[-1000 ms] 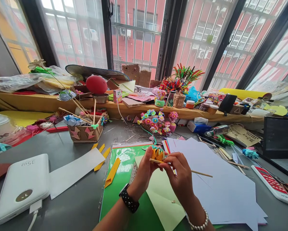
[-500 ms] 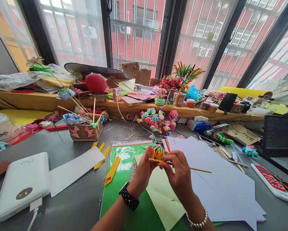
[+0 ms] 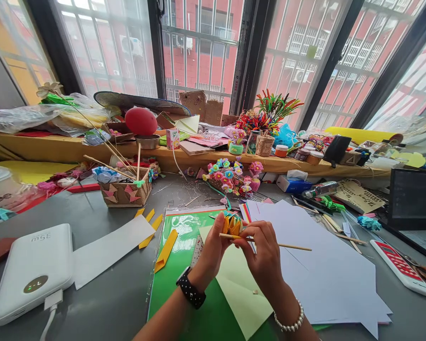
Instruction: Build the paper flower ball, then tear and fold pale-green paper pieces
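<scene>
Both hands meet above the green plastic-covered sheet [image 3: 173, 293]. My left hand [image 3: 213, 246] is closed round a folded paper flower [image 3: 231, 225] in yellow and teal. A thin wooden stick [image 3: 294, 247] is pinched in my right hand [image 3: 264, 246]; it passes across the front of the flower and its far end sticks out to the right. Fingers of the right hand also touch the flower's right side. Pale green paper [image 3: 243, 293] lies beneath the hands. Yellow folded strips [image 3: 166, 251] rest to the left of them.
At the left lie a white power bank [image 3: 35, 270] and a white paper strip [image 3: 113, 251]. A cardboard basket [image 3: 125, 194] holds sticks. White sheets [image 3: 326, 270] spread to the right, near a calculator [image 3: 401, 267]. Crocheted flowers [image 3: 230, 175] stand behind.
The hands keep almost the same place and grip. The wooden stick has shifted very slightly left; the whole view has moved a little.
</scene>
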{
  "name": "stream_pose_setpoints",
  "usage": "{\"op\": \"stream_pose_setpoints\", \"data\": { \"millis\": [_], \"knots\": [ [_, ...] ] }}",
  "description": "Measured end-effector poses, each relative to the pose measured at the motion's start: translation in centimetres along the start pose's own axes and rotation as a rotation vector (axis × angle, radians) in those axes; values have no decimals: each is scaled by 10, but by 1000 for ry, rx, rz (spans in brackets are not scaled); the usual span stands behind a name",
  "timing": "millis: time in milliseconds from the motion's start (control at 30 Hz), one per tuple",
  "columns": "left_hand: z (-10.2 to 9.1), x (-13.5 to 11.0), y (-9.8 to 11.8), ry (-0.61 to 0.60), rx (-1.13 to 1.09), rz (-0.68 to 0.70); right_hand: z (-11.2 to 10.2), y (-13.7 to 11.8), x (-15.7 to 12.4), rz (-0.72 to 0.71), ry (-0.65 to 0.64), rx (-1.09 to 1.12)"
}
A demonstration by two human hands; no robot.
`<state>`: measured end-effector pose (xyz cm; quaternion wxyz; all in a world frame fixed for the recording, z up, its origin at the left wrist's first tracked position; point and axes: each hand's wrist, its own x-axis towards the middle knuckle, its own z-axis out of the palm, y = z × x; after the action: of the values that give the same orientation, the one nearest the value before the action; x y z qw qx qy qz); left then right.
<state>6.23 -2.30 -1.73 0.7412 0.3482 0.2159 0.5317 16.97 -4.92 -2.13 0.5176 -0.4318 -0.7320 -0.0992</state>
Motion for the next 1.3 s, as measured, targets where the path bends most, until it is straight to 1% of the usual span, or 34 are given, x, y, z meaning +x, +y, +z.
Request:
{"op": "stream_pose_setpoints", "data": {
  "millis": [300,567,700,833,1067,1167,1300],
  "knots": [
    [-1,-1,2,-13,15,7,0,-1,1,-3,3,8],
    [0,-1,2,-38,9,-17,-2,1,2,-48,6,-56],
    [0,-2,3,-46,12,-15,-3,0,3,-68,33,-90],
    [-3,-1,8,-30,36,-3,-5,0,1,-70,29,-48],
    [-9,0,19,-141,25,38,-8,2,1,-55,9,25],
    [-9,-2,19,-174,23,61,-9,-1,2,-65,11,53],
    [-8,-5,16,-207,36,71,-10,-6,3,-76,47,85]
  ]
}}
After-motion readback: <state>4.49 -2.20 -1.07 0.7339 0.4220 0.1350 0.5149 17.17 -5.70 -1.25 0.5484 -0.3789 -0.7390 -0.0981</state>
